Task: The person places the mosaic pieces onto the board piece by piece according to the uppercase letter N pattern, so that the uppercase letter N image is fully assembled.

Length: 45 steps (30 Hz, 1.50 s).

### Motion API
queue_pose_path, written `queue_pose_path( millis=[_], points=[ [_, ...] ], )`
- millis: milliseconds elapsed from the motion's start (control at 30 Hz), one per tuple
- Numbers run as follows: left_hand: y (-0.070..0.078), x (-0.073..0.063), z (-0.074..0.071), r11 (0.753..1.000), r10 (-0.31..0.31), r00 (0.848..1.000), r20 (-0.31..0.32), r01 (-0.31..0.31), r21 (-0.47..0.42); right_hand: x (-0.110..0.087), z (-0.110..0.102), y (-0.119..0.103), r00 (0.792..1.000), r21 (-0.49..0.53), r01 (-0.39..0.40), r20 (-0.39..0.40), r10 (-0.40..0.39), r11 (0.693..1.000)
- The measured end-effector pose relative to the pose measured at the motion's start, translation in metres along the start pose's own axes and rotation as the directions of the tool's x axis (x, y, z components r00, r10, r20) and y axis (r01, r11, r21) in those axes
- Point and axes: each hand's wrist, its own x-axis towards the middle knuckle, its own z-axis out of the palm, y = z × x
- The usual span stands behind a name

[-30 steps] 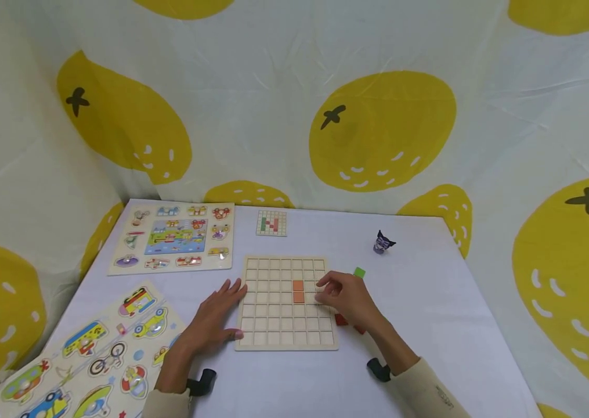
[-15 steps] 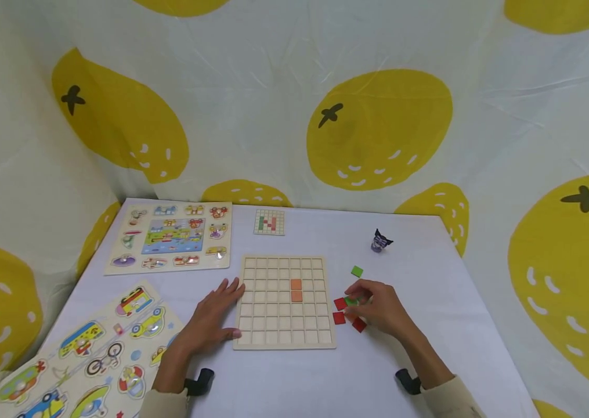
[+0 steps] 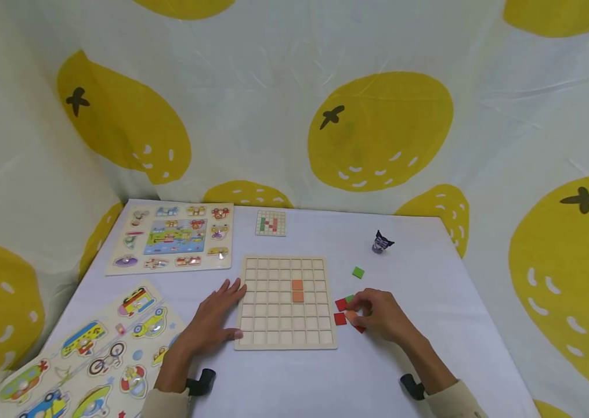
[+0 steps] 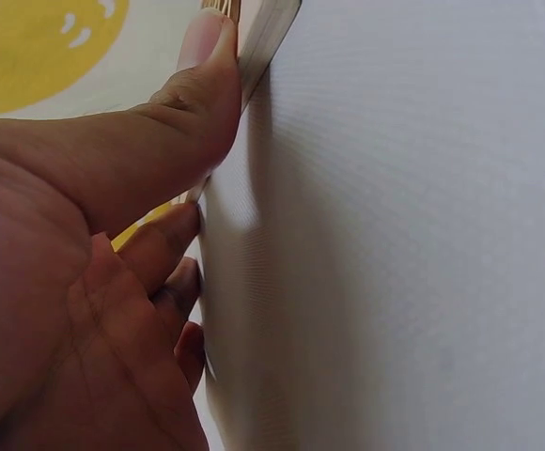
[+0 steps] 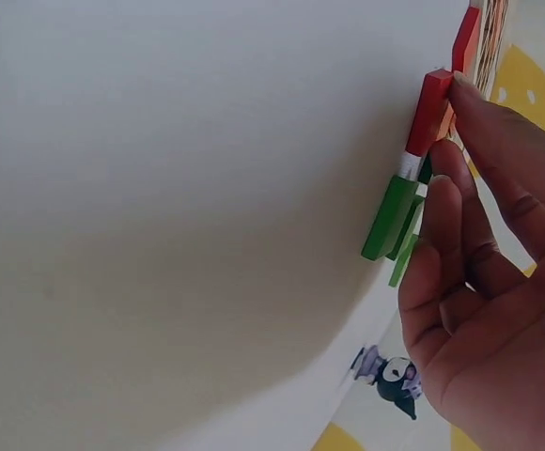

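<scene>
A pale wooden grid board (image 3: 273,325) lies in the middle of the table, and two orange square tiles (image 3: 297,285) fill neighbouring cells right of its centre. My left hand (image 3: 213,322) rests against the board's left edge, fingers spread and thumb on the rim. To the right of the board, my right hand (image 3: 380,313) pinches a loose orange tile (image 3: 351,316) between thumb and forefinger, low over the pile. Red tiles (image 3: 340,319) and a green tile (image 3: 349,298) lie around those fingertips, some partly hidden. In the right wrist view a red tile (image 5: 429,113) stands before the thumb.
A lone green tile (image 3: 358,272) lies behind the pile, with a small dark figurine (image 3: 382,242) farther back. A small pattern card (image 3: 270,223) lies behind the board. Two picture puzzle boards, one at the back (image 3: 136,262) and one in front (image 3: 93,371), occupy the left side.
My right hand has moved from the board's right side to the tile pile and now has an orange tile between its fingertips. The left hand has stayed put.
</scene>
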Motion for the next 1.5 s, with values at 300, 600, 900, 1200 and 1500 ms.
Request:
queue_pose_path(
  millis=[300, 600, 900, 1200, 1500],
  points=[
    [-0.001, 0.001, 0.002, 1.000, -0.020, 1.000, 0.017, 0.020, 0.001, 0.000, -0.002, -0.003, 0.999, -0.081, -0.020, 0.039, 0.024, 0.996],
    [-0.003, 0.001, 0.004, 1.000, -0.024, 0.999, 0.025, 0.024, 0.008, -0.001, -0.003, -0.004, 0.998, -0.072, -0.027, 0.048, 0.030, 0.997],
    [0.000, -0.002, 0.001, 1.000, -0.025, 0.999, 0.024, 0.025, -0.003, -0.006, 0.000, -0.012, 0.995, 0.064, 0.078, 0.060, -0.082, 0.995],
    [-0.001, -0.001, 0.002, 1.000, -0.018, 1.000, 0.022, 0.018, -0.005, 0.001, 0.024, -0.043, 0.997, 0.139, 0.069, -0.040, -0.064, 0.988],
    [-0.001, 0.000, 0.001, 1.000, -0.011, 1.000, 0.010, 0.011, -0.016, 0.020, 0.049, -0.069, 0.993, 0.076, 0.095, -0.082, -0.089, 0.993]
  ],
)
